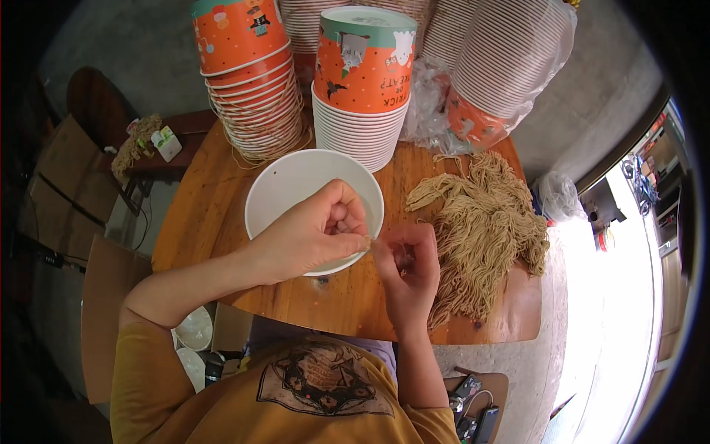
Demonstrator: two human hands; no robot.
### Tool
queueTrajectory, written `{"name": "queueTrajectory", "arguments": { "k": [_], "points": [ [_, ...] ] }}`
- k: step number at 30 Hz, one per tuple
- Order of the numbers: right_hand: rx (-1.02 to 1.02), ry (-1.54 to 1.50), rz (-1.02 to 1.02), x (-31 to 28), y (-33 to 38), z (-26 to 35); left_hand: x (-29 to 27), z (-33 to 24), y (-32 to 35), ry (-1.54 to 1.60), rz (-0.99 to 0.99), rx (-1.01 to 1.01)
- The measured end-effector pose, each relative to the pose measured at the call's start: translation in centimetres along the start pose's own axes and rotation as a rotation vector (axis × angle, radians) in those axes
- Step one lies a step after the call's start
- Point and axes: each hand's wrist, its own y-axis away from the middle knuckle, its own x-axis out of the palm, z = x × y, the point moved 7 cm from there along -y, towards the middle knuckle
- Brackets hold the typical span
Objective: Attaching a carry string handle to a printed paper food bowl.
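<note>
Fingertips meet over an open bucket, with loose cord close by

The white-walled bucket [285, 200] stands mouth-up on the wooden table [200, 229], near its front edge and beneath the hands. The left hand [318, 229] reaches across it, thumb and fingertips drawn together near the rim; the right hand [407, 270] meets it there, thumb and forefinger curled close. Whether a strand is pinched between them I cannot tell, the spot being too small and blurred.

If a thin strand is there, a light pinch could let it slip. Nothing visibly steadies the bucket except perhaps the hands, so a sideways tug might turn or slide it. The tan cord bundle [484, 237], heaped loosely to the right, could tangle if a strand were pulled carelessly. The left stack [248, 66], leaning and draped with cord loops, might topple if a loop were snagged.

As for writing, the upturned bucket [362, 70] topping the middle stack carries dark lettering on orange (upside down from here) among cartoon Halloween figures. No maker's name can be made out. A small white-and-green carton [167, 144] has markings too small to read.
</note>
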Motion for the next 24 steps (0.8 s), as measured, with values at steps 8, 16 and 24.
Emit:
{"name": "queueTrajectory", "arguments": {
  "k": [8,16,24],
  "points": [
    [-0.158,0.199,0.026,0.1,0.4,0.9,0.2,0.5,0.0,0.043,0.022,-0.061],
    [-0.136,0.029,0.055,-0.2,0.8,0.6,0.2,0.3,0.0,0.056,0.013,-0.048],
    [-0.213,0.167,0.071,0.1,0.9,1.3,0.3,0.2,0.0,0.031,0.012,-0.036]
  ]
}}
